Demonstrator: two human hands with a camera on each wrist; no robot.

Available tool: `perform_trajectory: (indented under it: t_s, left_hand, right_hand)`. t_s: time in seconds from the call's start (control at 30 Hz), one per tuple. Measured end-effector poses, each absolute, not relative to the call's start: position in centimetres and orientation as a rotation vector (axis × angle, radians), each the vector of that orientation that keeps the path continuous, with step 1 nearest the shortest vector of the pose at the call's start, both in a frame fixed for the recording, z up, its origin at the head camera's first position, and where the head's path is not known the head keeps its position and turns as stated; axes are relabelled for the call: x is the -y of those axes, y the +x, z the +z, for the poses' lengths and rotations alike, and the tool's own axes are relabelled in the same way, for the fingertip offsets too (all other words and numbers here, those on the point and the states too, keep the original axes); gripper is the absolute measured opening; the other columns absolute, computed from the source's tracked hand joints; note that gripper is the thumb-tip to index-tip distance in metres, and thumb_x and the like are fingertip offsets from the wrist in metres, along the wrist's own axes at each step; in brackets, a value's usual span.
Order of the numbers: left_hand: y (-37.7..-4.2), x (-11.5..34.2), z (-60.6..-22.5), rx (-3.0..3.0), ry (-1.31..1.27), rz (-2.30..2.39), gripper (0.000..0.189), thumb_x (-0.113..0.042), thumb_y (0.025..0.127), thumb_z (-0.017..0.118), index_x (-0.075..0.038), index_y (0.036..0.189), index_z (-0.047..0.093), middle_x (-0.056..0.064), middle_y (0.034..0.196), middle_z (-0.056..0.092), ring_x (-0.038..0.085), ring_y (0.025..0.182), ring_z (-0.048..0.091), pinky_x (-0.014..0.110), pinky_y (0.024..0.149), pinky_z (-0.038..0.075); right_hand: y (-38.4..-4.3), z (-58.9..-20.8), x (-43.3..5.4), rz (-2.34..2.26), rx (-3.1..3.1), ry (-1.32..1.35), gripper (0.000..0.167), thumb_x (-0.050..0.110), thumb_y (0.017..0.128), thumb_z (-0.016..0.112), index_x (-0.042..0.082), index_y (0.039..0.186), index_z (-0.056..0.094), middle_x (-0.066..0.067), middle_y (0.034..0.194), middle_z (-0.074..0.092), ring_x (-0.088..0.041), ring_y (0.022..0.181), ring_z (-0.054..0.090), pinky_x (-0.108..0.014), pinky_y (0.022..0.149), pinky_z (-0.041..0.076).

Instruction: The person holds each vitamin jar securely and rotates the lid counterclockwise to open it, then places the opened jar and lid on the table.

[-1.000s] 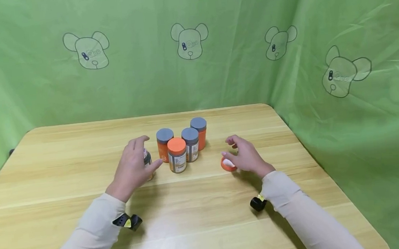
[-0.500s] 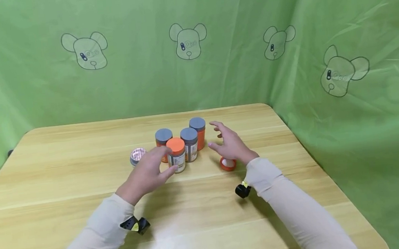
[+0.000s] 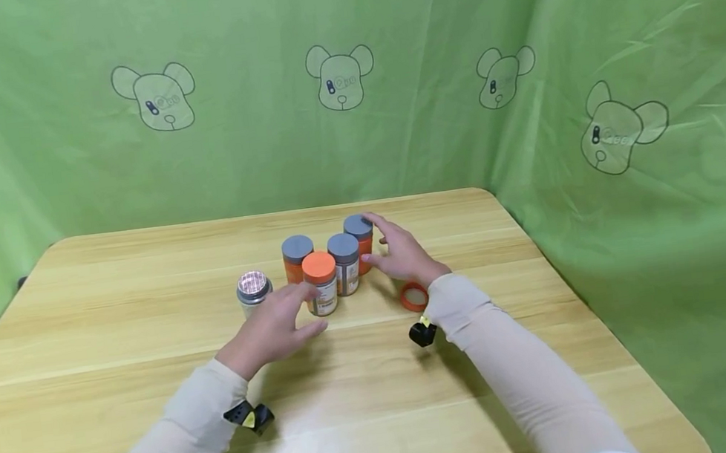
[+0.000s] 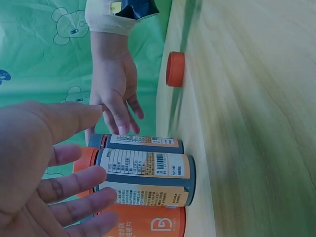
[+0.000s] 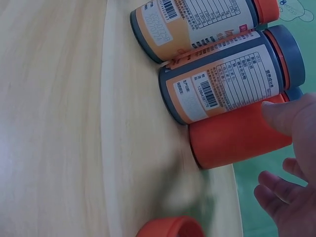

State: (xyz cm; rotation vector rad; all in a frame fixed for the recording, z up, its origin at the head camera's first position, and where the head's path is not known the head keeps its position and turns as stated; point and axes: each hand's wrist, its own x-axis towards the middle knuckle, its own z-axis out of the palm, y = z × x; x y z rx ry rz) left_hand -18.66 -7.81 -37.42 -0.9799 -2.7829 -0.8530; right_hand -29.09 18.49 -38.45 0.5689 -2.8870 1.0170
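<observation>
**Hidden and cut-off items**

Orange jar, far right [image 3: 366, 252]: lower body hidden behind the right hand [image 3: 403, 258]; whether the fingers touch it cannot be told.
Orange lid [image 5: 170, 227]: cut by the right wrist view's lower edge.
Jar labels: print too small to read in the head view.

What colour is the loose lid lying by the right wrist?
Orange lid, clearest in the head view.
</observation>
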Motion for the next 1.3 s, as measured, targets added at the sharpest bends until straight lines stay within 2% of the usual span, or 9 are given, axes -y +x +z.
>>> perform_trajectory:
  t_s: [0.2, 0.4, 0.67, 0.97, 1.07, 1.3]
  left_hand:
    - [-18.6, 7.8, -37.7, 2.791, -0.971, -0.836, 0.045, -0.025, 0.088, 0.073, 0.000, 0.121, 0.058, 0.013, 0.115, 0.064, 0.027, 0.108, 0.059, 0.042, 0.094, 0.046]
    - [-18.5, 8.0, -38.1, 2.789, -0.972, -0.850, 0.043, -0.025, 0.088, 0.072, -0.001, 0.120, 0.058, 0.014, 0.114, 0.064, 0.029, 0.107, 0.059, 0.043, 0.093, 0.047]
    - [-18.9, 8.2, -38.4, 2.775, -0.983, -0.854, 0.041, -0.024, 0.087, 0.073, -0.001, 0.118, 0.058, 0.013, 0.113, 0.064, 0.028, 0.107, 0.059, 0.043, 0.093, 0.047]
    - [-18.9, 8.3, -38.1, 2.797, -0.984, -0.878, 0.040, -0.023, 0.087, 0.073, -0.001, 0.118, 0.058, 0.013, 0.114, 0.064, 0.028, 0.108, 0.059, 0.042, 0.094, 0.046]
    - [-18.8, 8.3, -38.2, 2.801, -0.992, -0.884, 0.040, -0.024, 0.088, 0.073, -0.002, 0.118, 0.058, 0.014, 0.114, 0.064, 0.028, 0.108, 0.059, 0.043, 0.094, 0.047]
    - [-18.9, 8.1, -38.0, 2.789, -0.986, -0.887, 0.040, -0.024, 0.088, 0.073, -0.002, 0.118, 0.058, 0.014, 0.114, 0.064, 0.029, 0.107, 0.059, 0.042, 0.093, 0.047]
  right_hand:
    - [-29.3, -38.4, -18.0, 0.970, 2.899, 0.598, 0.069, 0.016, 0.092, 0.067, 0.023, 0.151, 0.031, -0.010, 0.150, 0.038, -0.036, 0.123, 0.049, -0.042, 0.100, 0.042]
    - [-29.3, -38.6, -17.7, 0.992, 2.904, 0.562, 0.068, 0.016, 0.092, 0.067, 0.021, 0.150, 0.031, -0.011, 0.146, 0.043, -0.030, 0.125, 0.048, -0.040, 0.102, 0.040]
    - [-29.4, -38.7, -17.8, 1.042, 2.870, 0.526, 0.062, 0.018, 0.093, 0.065, 0.015, 0.146, 0.032, -0.014, 0.141, 0.046, -0.032, 0.122, 0.050, -0.041, 0.101, 0.041]
    - [-29.3, -38.9, -18.0, 1.099, 2.839, 0.424, 0.053, 0.024, 0.093, 0.066, 0.013, 0.135, 0.036, -0.018, 0.133, 0.051, -0.033, 0.121, 0.051, -0.045, 0.098, 0.043]
    - [-29.1, -39.2, -18.3, 1.093, 2.839, 0.379, 0.055, 0.025, 0.091, 0.068, 0.012, 0.134, 0.036, -0.017, 0.132, 0.051, -0.031, 0.119, 0.051, -0.043, 0.097, 0.045]
    - [-28.6, -38.7, -19.1, 1.027, 2.834, 0.331, 0.071, 0.030, 0.088, 0.071, 0.012, 0.144, 0.032, -0.018, 0.129, 0.051, -0.033, 0.117, 0.051, -0.047, 0.096, 0.044]
